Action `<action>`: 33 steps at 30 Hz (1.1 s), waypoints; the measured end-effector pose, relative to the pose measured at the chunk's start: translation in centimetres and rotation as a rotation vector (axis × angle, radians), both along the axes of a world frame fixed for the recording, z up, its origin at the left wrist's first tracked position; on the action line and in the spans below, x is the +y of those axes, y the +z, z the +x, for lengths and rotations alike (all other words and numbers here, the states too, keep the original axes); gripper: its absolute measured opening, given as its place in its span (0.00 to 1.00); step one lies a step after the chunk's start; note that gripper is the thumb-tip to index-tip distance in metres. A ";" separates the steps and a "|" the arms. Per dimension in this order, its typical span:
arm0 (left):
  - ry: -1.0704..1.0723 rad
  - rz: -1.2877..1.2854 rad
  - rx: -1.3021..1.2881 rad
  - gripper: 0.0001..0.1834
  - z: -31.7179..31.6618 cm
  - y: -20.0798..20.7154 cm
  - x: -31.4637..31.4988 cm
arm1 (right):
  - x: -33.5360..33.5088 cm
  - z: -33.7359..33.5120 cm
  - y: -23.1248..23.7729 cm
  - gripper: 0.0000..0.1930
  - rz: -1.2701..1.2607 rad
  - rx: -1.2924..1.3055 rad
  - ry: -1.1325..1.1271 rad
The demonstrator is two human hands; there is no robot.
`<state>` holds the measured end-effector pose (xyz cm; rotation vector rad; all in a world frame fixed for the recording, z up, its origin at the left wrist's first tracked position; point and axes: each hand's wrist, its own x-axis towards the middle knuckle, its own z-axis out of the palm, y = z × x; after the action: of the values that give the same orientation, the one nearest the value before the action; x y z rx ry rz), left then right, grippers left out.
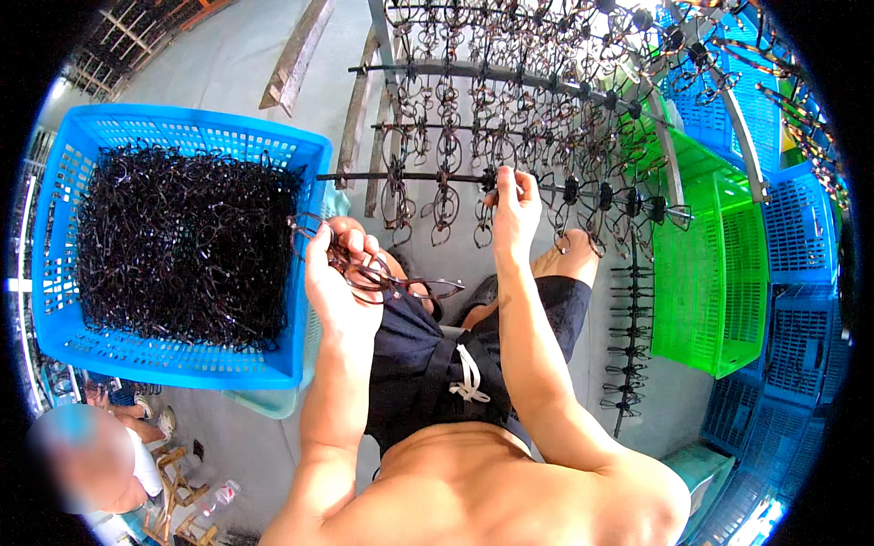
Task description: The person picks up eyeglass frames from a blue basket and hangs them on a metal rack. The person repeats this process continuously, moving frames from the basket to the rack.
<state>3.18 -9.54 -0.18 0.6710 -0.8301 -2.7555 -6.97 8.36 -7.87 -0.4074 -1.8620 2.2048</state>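
Several dark brown eyeglass frames (393,278) are held in my left hand (339,284), which is curled round them beside the blue basket (187,367). That basket holds a heaped tangle of similar dark frames (187,241). My right hand (517,217) is raised to the nearest black rod (364,176), with thumb and fingers pinched together at one of its black clips (490,178). What lies between those fingertips is too small to make out. More eyeglass frames (444,217) hang from clips along this rod, to the left and right of my right hand.
Behind the nearest rod, further rods (446,69) of hanging frames rest on a rack. A bright green crate (692,282) and stacked blue crates (801,223) stand at right. Another rod with clips (628,337) lies low at right. Another person (114,464) sits lower left.
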 end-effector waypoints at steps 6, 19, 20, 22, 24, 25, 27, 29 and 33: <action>0.063 -0.018 -0.109 0.10 -0.1 -0.4 0.7 | 1.2 5.8 3.3 0.19 0.983 0.522 -0.081; -0.707 0.056 -0.060 0.08 0.8 -0.8 2.7 | 5.6 9.0 4.8 0.08 0.044 0.364 1.077; -0.787 -0.084 -0.083 0.07 1.3 -0.7 2.5 | 6.4 8.7 5.0 0.08 0.119 0.320 0.986; -0.969 -0.364 0.024 0.11 2.0 -0.5 3.2 | 7.8 8.1 5.4 0.09 0.301 0.268 0.966; -1.165 -0.497 0.124 0.11 2.4 -0.8 3.4 | 8.9 8.0 5.5 0.11 0.334 0.307 0.938; -1.088 -0.670 0.167 0.09 2.7 -1.6 3.6 | 9.2 8.0 4.4 0.13 0.266 0.334 0.886; -0.797 -0.738 0.109 0.07 3.5 -2.1 5.1 | 8.2 9.1 4.0 0.21 -0.291 0.096 0.671; -0.456 -0.817 0.104 0.05 3.7 -4.2 7.7 | 5.9 10.7 2.8 0.24 -0.226 0.099 0.440; -0.449 -0.932 0.236 0.10 3.4 -5.7 11.4 | 3.7 12.3 2.3 0.13 -0.148 0.062 0.293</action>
<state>6.56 1.82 -5.83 -0.0340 -2.1545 -2.2488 5.29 12.02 -5.58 -0.0923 -1.8319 2.5217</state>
